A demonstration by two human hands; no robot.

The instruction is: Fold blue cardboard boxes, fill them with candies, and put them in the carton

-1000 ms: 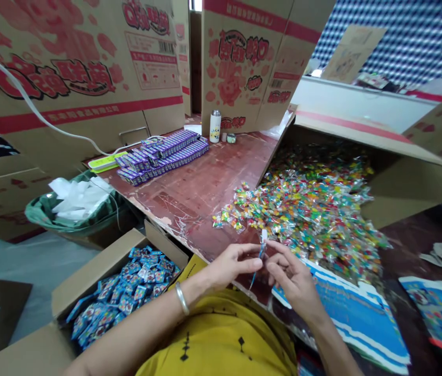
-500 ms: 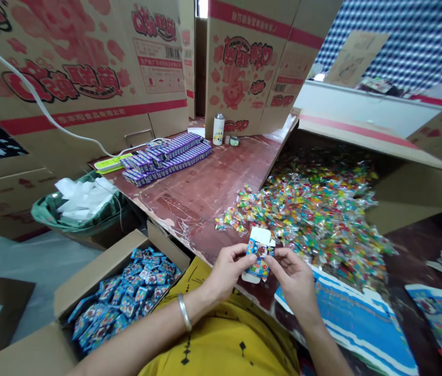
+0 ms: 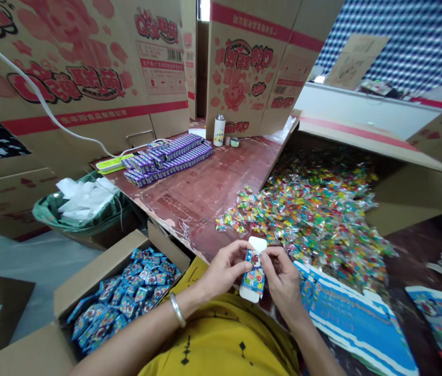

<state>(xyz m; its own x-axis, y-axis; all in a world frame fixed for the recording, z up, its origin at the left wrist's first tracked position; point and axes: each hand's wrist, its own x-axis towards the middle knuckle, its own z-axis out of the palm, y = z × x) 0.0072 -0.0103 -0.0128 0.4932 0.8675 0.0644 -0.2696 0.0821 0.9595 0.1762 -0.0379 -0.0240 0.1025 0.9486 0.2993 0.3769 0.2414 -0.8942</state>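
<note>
Blue carton (image 3: pixel 253 274) is now sitting lower, right hand (image 3: pixel 283 279) is drawing nearer left hand (image 3: pixel 224 267), fingers (image 3: pixel 241 269) of both are pinching the carton's edges

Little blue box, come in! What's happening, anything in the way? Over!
Left hand and right hand: both holding small blue carton. White end flaps: sticking out. Bagged candies: heaped just beyond, none between hands.

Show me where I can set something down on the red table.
Bare room: the stretch of red table between the purple boxes and the candy packets, reaching back toward the white bottle. Crowded: the right side, with candy packets and flat blue cartons beside the right hand.
</note>
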